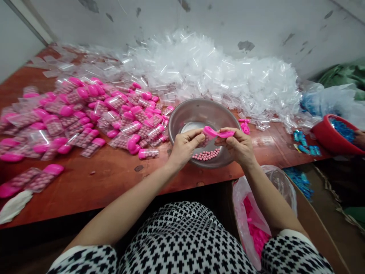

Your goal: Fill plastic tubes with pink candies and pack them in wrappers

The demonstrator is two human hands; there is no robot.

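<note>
Over a metal bowl (178, 118), my left hand (184, 147) is closed on a small clear container (204, 142) that shows pink beads inside. A bright pink flip cap (210, 132) sits on its top, with its lid (226, 134) swung out to the right. My right hand (238, 146) pinches that lid between thumb and fingers. Loose pink beads (209, 155) lie in the near part of the bowl. Left of the bowl is a heap of bead-filled containers with pink caps (97, 106). One such container (148, 153) lies close to the bowl.
Clear empty containers (205, 72) are piled along the wall. Pink caps (244, 126) lie right of the bowl. A plastic bag of pink pieces (256, 232) hangs below the table edge. Farther right are blue pieces (305, 142) and a red basin (325, 133), with another person's hand (359, 139) there.
</note>
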